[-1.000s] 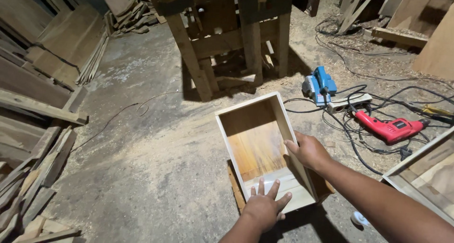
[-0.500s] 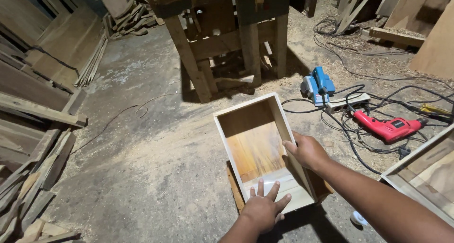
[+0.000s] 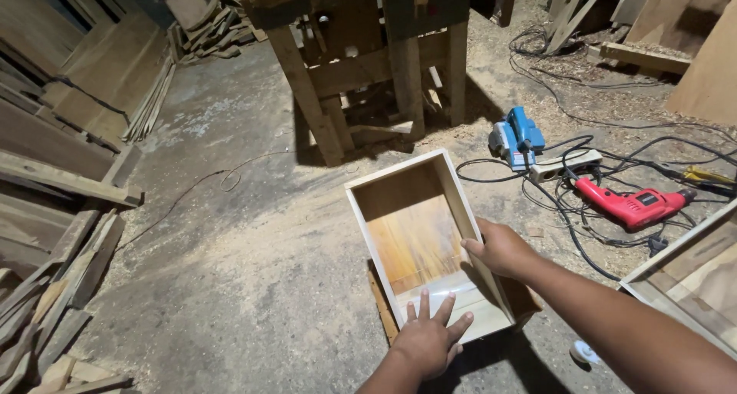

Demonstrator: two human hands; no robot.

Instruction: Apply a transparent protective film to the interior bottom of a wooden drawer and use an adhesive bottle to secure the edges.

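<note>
An open wooden box with pale sides and an orange-brown bottom stands on the sawdust-covered floor in front of me. My left hand lies flat with fingers spread on the box's near edge. My right hand grips the box's right side wall, thumb inside. Under the box's near end a darker wooden piece shows.
A wooden workbench stands behind the box. To the right lie a blue power planer, a white power strip, a red drill and tangled cables. Planks are stacked at the left. Another wooden frame is at the right edge.
Both hands stay on the box; the view has shifted only slightly.
</note>
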